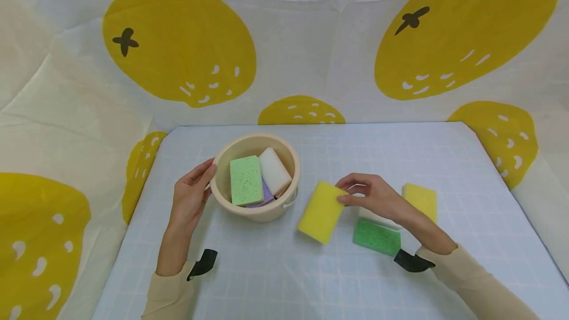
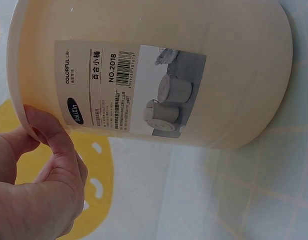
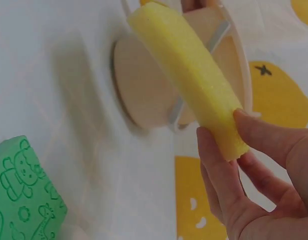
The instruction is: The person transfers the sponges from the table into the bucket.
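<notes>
My left hand (image 1: 192, 192) pinches the left rim of a cream bucket (image 1: 216, 186), which stands on the table. In the left wrist view, thumb and fingers grip the rim beside a printed label (image 2: 128, 90). Inside the bucket lie a light green speckled sponge (image 1: 246, 180), a white sponge (image 1: 273, 171) and part of a purple sponge (image 1: 265, 196). To the bucket's right, my right hand (image 1: 373, 194) holds a yellow sponge (image 1: 322, 212) by its upper right end, between thumb and fingers. The right wrist view shows this sponge raised above the table, overlapping the bucket.
A green sponge (image 1: 377, 237) with embossed drawings lies below my right forearm, with a white sponge (image 1: 378, 218) partly hidden behind it. Another yellow sponge (image 1: 420, 200) lies farther right. A white cloth with yellow fruit prints (image 1: 311, 38) hangs behind the table (image 1: 249, 275).
</notes>
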`<state>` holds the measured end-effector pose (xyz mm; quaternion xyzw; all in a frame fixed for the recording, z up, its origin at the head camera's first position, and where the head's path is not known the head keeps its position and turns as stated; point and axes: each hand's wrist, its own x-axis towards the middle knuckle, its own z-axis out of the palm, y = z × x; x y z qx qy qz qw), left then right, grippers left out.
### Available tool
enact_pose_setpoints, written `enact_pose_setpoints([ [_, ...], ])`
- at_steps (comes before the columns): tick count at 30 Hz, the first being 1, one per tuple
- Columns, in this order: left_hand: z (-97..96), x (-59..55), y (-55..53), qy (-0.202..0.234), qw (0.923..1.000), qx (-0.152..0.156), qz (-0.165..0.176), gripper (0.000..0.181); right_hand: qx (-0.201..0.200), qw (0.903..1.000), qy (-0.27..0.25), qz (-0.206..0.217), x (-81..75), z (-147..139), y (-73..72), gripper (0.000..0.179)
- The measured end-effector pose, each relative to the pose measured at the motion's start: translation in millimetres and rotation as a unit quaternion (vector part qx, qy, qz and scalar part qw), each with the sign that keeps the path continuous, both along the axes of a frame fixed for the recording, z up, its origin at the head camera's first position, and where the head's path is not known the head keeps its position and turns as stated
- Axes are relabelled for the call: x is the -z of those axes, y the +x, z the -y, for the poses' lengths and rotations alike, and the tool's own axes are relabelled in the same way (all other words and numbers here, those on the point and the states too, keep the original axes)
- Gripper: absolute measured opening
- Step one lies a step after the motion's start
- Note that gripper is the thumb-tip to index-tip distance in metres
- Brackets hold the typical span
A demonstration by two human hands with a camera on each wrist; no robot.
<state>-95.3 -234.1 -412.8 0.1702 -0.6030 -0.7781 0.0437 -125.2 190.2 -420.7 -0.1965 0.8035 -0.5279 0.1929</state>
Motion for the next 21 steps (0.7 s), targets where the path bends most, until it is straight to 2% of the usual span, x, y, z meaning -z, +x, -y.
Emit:
enact_pose_setpoints([
  [11,0.5,-0.2,0.6,0.001,0.9999,0.002,-0.011,0.057,-0.011,0.9995,-0.020,0.020,-36.0,4.2,-6.1,0.034],
  [21,0.7,0.2,0.7,0.004,0.9999,0.005,-0.016,0.056,-0.032,0.9985,-0.042,0.017,-55.8,13.6,-19.0,0.033],
])
